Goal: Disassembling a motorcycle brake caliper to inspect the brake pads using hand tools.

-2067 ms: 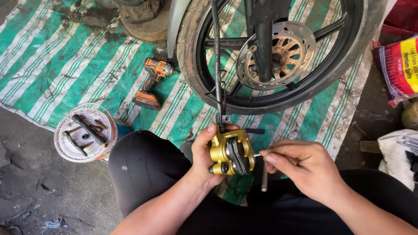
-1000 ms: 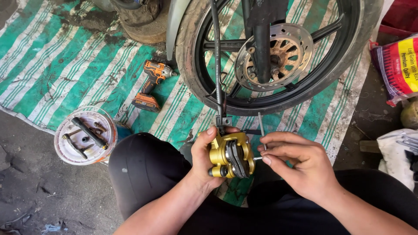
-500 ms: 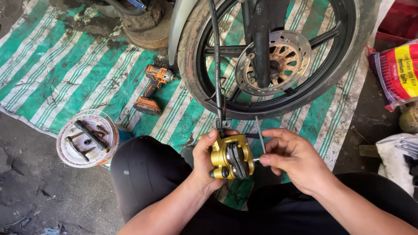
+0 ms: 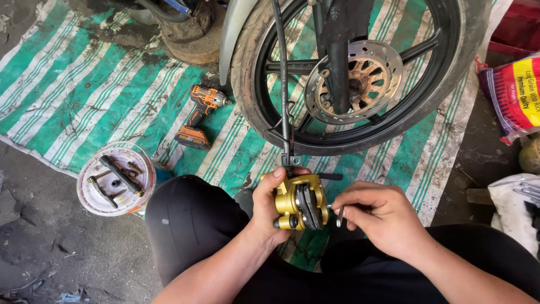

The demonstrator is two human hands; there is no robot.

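Observation:
My left hand [image 4: 267,208] grips a gold brake caliper [image 4: 293,201] with dark pads showing in its slot, held above my knees. A black brake hose [image 4: 283,84] runs up from the caliper past the wheel. My right hand [image 4: 378,217] pinches a small metal hex key [image 4: 339,214] against the caliper's right side. Just beyond stands a motorcycle front wheel [image 4: 360,135] with a drilled brake disc [image 4: 360,79] and black fork leg.
An orange and black cordless driver [image 4: 198,115] lies on the green-and-white striped tarp [image 4: 84,95]. A white lid [image 4: 115,179] holding dark tools sits at my left knee. A printed sack [image 4: 514,95] and white bag [image 4: 514,208] are at the right.
My right hand has moved in closer to the caliper and turned the hex key at its right side. The left hand keeps the caliper in the same place.

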